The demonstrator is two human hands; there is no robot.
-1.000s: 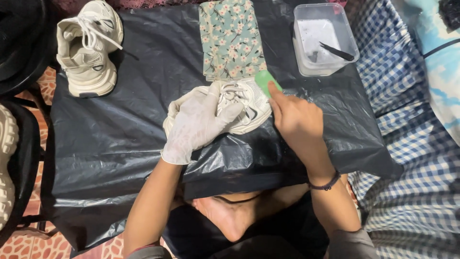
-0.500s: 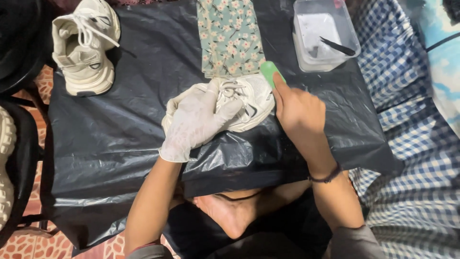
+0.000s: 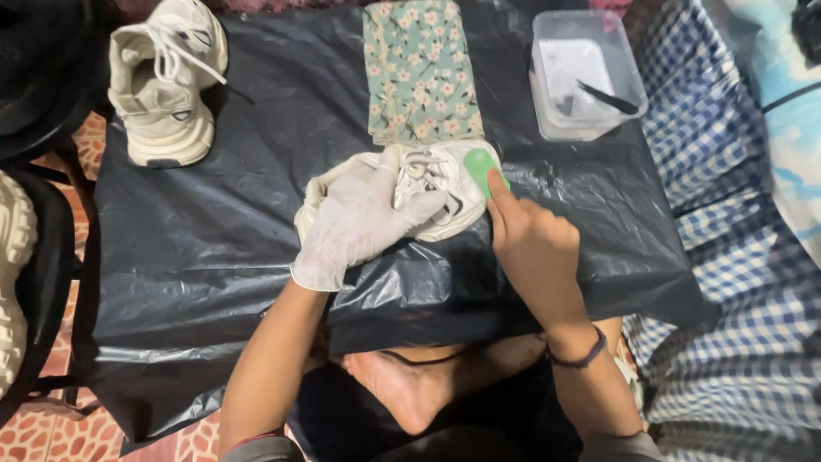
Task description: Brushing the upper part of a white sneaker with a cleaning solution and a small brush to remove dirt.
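**A:** Sneaker (image 3: 445,184), white, lying on its side near the middle of the black plastic sheet (image 3: 214,257), just below the floral cloth (image 3: 419,68). Pinned down by the gloved left hand (image 3: 359,222), fingers spread flat over the laces.

**B:** And the right hand (image 3: 534,244)?

**A:** Bare, curled, forefinger out, pressing a small green pad (image 3: 479,164) against the shoe's toe end. Purple band on the wrist.

**B:** Anything else on the sheet?

**A:** Second white sneaker (image 3: 167,81) upright at the far left corner. Clear plastic tub (image 3: 547,103) at the far right corner, dark thin tool (image 3: 609,97) resting inside. Checked blue fabric (image 3: 727,257) off the right edge.
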